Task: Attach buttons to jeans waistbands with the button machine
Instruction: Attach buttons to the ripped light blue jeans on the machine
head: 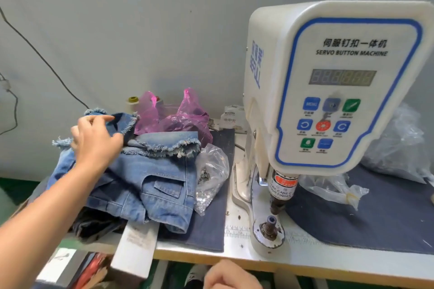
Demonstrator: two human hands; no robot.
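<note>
The left hand rests on top of the jeans pile at the left of the table. Its fingers are curled over a frayed denim edge; whether they pinch the cloth or only touch it cannot be told. The denim is soft and limp, probably moderately heavy, and will sag and drag when lifted. Take hold at the stiffer waistband, which should keep its shape under the die. Behind the pile lies a pink plastic bag. Just right of the pile lies a clear bag of metal buttons. The right hand is at the bottom edge, below the table front; only part shows, so its grip cannot be told. At the right stands the button machine, its lower die bare.
</note>
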